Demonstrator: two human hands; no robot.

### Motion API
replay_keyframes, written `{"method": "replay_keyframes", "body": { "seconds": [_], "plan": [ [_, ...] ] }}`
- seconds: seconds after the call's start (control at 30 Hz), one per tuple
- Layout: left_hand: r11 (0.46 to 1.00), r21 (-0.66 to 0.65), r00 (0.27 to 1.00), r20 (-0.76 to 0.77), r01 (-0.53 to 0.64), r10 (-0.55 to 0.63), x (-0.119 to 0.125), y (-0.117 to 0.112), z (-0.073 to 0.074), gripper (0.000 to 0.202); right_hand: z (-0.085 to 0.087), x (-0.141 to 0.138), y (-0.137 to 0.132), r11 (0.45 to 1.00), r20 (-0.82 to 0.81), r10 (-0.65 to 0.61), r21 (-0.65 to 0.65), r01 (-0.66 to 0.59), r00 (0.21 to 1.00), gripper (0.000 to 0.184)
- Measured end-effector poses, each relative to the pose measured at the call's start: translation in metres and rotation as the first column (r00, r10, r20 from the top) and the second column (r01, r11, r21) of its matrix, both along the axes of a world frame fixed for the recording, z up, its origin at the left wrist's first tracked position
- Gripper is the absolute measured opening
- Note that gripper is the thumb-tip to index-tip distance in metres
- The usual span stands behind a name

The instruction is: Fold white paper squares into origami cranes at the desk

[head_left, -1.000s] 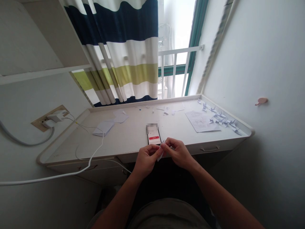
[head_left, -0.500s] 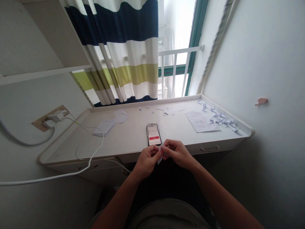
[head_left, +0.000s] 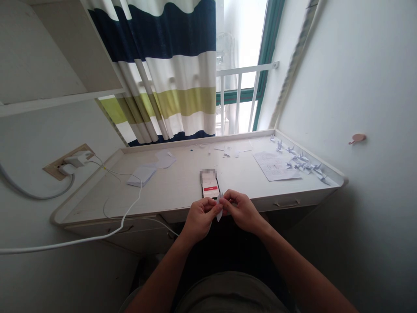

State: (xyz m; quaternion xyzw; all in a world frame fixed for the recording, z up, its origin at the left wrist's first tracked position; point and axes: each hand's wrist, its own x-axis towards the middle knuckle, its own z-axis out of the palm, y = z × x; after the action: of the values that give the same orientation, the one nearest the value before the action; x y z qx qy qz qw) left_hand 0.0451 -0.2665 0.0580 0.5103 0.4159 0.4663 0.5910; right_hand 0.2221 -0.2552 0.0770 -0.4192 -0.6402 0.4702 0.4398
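Both of my hands meet just in front of the desk's near edge, pinching a small folded piece of white paper (head_left: 219, 210) between them. My left hand (head_left: 199, 218) grips it from the left with curled fingers. My right hand (head_left: 243, 211) grips it from the right, fingertips closed on the fold. A phone (head_left: 210, 186) with a red band on its screen lies flat on the desk right behind my hands.
The pale desk (head_left: 182, 184) carries a printed sheet (head_left: 275, 166), several small folded paper figures (head_left: 302, 164) along the right rim, paper scraps (head_left: 228, 151) at the back, and loose papers (head_left: 143, 174) on the left. A white cable (head_left: 130, 206) runs from a wall socket (head_left: 70, 163).
My hands have stayed in place, with only the fingers shifting slightly on the small paper as it turns between them.
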Motion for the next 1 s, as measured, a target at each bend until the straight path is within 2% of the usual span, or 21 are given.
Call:
{"method": "replay_keyframes", "body": {
  "seconds": [0.2,0.27,0.37,0.53,0.63,0.7,0.8,0.87,1.0],
  "plan": [
    [0.997,0.074,0.995,-0.096,0.002,0.005,-0.002,0.002,0.000,0.042,0.004,-0.001,-0.002,0.981,0.220,-0.110,0.181,0.070,0.969,0.024],
    [0.993,0.107,0.985,-0.154,-0.054,0.071,0.001,0.000,-0.001,0.042,0.004,-0.003,-0.002,0.976,0.265,-0.141,0.201,0.088,0.954,0.025],
    [0.973,0.177,0.965,-0.192,-0.146,0.179,0.005,-0.003,-0.003,0.042,0.002,-0.007,-0.002,0.980,0.256,-0.156,0.164,0.116,0.954,0.026],
    [0.983,0.087,0.986,-0.037,-0.162,0.165,0.007,-0.003,0.000,0.042,0.001,-0.009,-0.003,0.986,0.145,-0.125,0.130,0.107,0.982,0.020],
    [0.983,0.018,0.980,0.074,-0.184,0.183,0.006,-0.001,0.005,0.045,-0.002,-0.007,-0.002,0.967,0.067,-0.180,0.197,0.163,0.981,0.016],
    [0.981,-0.026,0.974,0.122,-0.192,0.193,0.004,0.001,0.009,0.047,-0.004,-0.005,-0.002,0.939,0.049,-0.192,0.301,0.169,0.980,0.020],
    [0.977,-0.051,0.967,0.143,-0.207,0.212,0.002,0.001,0.014,0.046,-0.006,-0.001,-0.001,0.884,0.109,-0.127,0.463,0.063,0.986,0.020],
    [0.975,-0.055,0.964,0.148,-0.215,0.221,0.001,0.001,0.016,0.045,-0.006,0.001,-0.002,0.829,0.190,-0.124,0.559,-0.003,0.974,0.021],
    [0.973,-0.107,0.965,0.145,-0.203,0.217,0.001,0.000,0.017,0.049,-0.008,0.007,-0.003,0.695,0.360,-0.224,0.710,-0.110,0.906,0.028]
  ]
}}
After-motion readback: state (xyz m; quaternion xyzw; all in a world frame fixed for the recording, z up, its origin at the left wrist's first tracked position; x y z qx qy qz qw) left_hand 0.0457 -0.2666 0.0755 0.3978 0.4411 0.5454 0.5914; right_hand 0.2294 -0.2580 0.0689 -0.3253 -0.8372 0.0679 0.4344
